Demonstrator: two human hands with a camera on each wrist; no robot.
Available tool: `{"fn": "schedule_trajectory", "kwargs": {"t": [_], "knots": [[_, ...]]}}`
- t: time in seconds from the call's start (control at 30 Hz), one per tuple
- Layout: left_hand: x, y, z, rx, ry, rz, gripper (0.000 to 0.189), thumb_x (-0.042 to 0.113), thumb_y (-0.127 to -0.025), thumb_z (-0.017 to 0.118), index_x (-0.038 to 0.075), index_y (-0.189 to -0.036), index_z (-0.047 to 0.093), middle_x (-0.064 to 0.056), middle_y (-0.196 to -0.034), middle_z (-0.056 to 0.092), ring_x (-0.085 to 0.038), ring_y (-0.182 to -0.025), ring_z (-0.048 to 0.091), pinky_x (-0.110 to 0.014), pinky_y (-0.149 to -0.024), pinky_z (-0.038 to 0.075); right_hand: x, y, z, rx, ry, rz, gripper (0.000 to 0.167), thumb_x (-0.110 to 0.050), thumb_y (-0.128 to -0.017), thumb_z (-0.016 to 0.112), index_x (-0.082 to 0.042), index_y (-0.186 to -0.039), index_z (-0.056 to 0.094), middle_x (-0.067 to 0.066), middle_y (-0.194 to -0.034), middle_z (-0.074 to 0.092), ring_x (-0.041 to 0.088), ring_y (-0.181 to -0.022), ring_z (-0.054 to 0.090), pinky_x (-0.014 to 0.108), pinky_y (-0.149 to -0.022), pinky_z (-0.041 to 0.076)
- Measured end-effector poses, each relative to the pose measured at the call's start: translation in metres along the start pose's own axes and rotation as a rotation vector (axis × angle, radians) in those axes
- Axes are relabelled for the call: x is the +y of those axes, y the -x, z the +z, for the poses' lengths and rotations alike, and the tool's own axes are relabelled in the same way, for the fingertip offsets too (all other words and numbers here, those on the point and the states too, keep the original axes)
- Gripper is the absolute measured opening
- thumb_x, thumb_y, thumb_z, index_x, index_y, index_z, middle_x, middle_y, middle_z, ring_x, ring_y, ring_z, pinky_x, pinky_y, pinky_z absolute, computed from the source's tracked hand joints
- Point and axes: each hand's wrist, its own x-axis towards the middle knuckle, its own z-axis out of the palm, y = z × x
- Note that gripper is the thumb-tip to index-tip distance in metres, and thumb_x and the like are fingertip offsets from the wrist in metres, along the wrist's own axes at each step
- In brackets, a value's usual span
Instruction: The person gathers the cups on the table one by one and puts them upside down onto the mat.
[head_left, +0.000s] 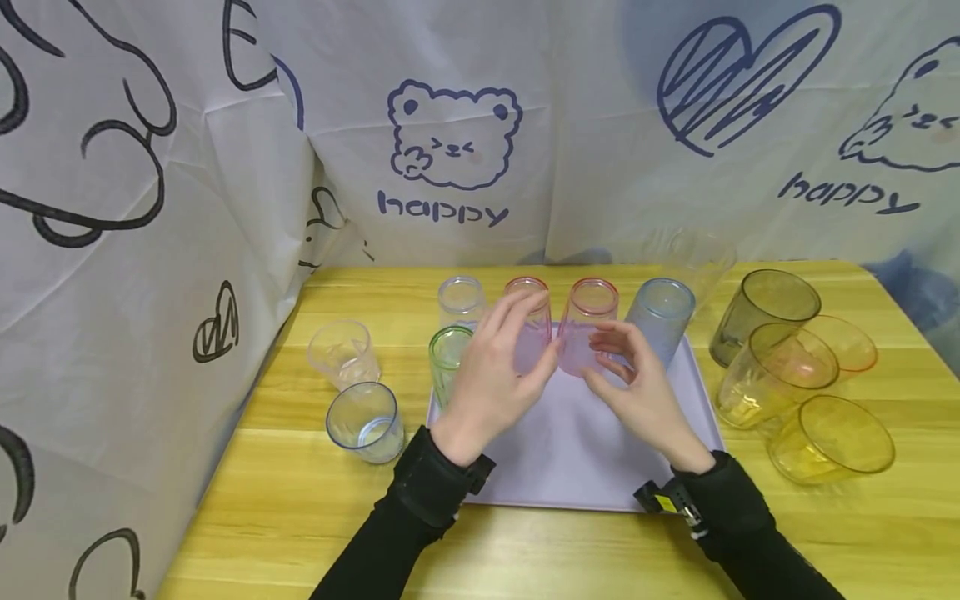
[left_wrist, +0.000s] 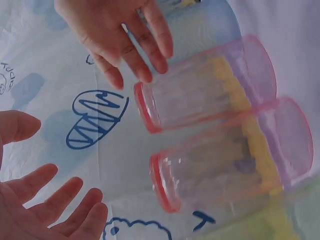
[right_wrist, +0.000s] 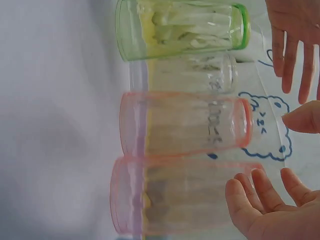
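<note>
Two pink-tinted tumblers stand upside down side by side at the back of a pale lilac tray (head_left: 570,467). My left hand (head_left: 495,367) hovers in front of the left pink tumbler (head_left: 537,337), fingers spread and loosely bent, partly covering it. By the right pink tumbler (head_left: 588,321) is my right hand (head_left: 637,387), its relaxed fingers overlapping the tumbler's side in the head view. Both wrist views show the palms facing each other with nothing held. An upturned blue tumbler (head_left: 663,312) stands right of the pink pair; an upturned green tumbler (head_left: 444,358) is partly hidden behind my left hand.
A pale upturned tumbler (head_left: 461,296) stands behind the green one. Left of the tray are a clear glass (head_left: 345,354) and a blue-rimmed glass (head_left: 367,425). On the right, a grey glass (head_left: 772,308) and several yellow or orange ones cluster near the yellow glass (head_left: 825,442).
</note>
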Motion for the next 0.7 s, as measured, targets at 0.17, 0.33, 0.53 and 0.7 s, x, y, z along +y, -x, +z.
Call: {"fn": "schedule_trajectory", "kwargs": {"t": [0.17,0.33,0.53,0.7], "knots": [[0.003,-0.002,0.016,0.033,0.037,0.013,0.051,0.020,-0.092,0.068,0.006,-0.139,0.056,-0.010,-0.138,0.059,-0.025,-0.130,0.057,-0.040,-0.110,0.048,-0.004,0.007,-0.016,0.056,0.020,-0.048,0.055,0.007,-0.091,0.066,0.005,-0.141,0.042,0.021,-0.134,0.054,0.000,-0.118,0.055,0.011,-0.103,0.046],[0.008,-0.004,0.034,0.028,0.075,0.037,0.051,0.018,-0.091,0.068,0.008,-0.139,0.055,-0.010,-0.138,0.059,-0.023,-0.130,0.057,-0.036,-0.112,0.048,-0.009,0.011,-0.033,0.138,0.061,-0.127,0.055,0.015,-0.085,0.067,0.010,-0.136,0.046,-0.011,-0.123,0.057,-0.006,-0.114,0.055,0.009,-0.101,0.047],[0.018,-0.007,0.056,0.013,0.104,0.073,0.050,0.018,-0.090,0.069,0.007,-0.137,0.056,-0.008,-0.135,0.061,-0.022,-0.128,0.059,-0.032,-0.110,0.049,-0.019,0.020,-0.059,0.186,0.211,-0.155,0.061,0.015,-0.080,0.072,0.005,-0.136,0.049,-0.019,-0.121,0.054,-0.006,-0.114,0.054,0.003,-0.098,0.044],[0.027,-0.011,0.071,-0.032,0.109,0.100,0.051,0.018,-0.091,0.068,0.008,-0.139,0.055,-0.007,-0.136,0.060,-0.020,-0.127,0.059,-0.030,-0.107,0.050,-0.025,0.027,-0.087,0.197,0.342,-0.155,0.065,0.009,-0.081,0.074,0.000,-0.140,0.048,0.007,-0.125,0.057,-0.005,-0.114,0.050,0.000,-0.098,0.039]]}}
